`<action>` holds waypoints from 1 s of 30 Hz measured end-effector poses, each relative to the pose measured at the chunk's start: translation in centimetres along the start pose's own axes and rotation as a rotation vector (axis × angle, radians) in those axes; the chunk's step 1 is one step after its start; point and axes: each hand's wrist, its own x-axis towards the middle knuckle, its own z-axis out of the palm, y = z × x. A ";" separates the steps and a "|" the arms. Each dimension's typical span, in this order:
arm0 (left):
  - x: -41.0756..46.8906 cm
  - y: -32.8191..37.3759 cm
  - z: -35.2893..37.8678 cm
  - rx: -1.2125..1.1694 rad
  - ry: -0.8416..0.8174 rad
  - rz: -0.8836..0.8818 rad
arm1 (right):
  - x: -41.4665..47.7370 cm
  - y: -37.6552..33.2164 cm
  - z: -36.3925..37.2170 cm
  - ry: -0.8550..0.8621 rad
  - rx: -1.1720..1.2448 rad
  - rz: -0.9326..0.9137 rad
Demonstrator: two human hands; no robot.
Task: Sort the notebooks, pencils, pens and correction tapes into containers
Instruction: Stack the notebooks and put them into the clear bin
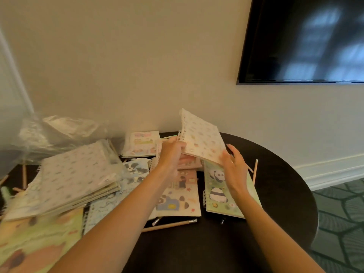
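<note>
Note the surface (275, 194): dark, smooth, matt. The raised notebook (202, 137) at 12 o'clock has a matt paper cover. The bag (59, 131) at 10 o'clock is clear, glossy, crinkled plastic. The pencil (169, 225) at 6 o'clock is bare wood with a shiny metal ferrule (193, 220).

wall: plain cream painted wall (137, 66) | tv: black flat screen (307, 40) mounted upper right, reflecting window light | table: round dark wooden table (275, 184) | skirting: white baseboard (331, 170) | floor: green patterned carpet (342, 223)

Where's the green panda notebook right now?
Head view, right of centre on the dark table: the green panda notebook lies flat beneath the right hand, a pencil just right of it.
</note>
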 end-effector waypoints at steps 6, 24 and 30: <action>-3.1 4.1 -8.4 -0.048 0.116 0.049 | 0.1 -3.1 4.5 -0.078 0.440 0.409; -9.2 4.3 -23.3 0.154 0.321 -0.047 | -10.2 -7.4 11.7 -0.319 0.642 0.502; -9.8 5.3 -24.0 0.309 0.206 -0.044 | -11.0 -8.2 10.3 -0.495 0.402 0.515</action>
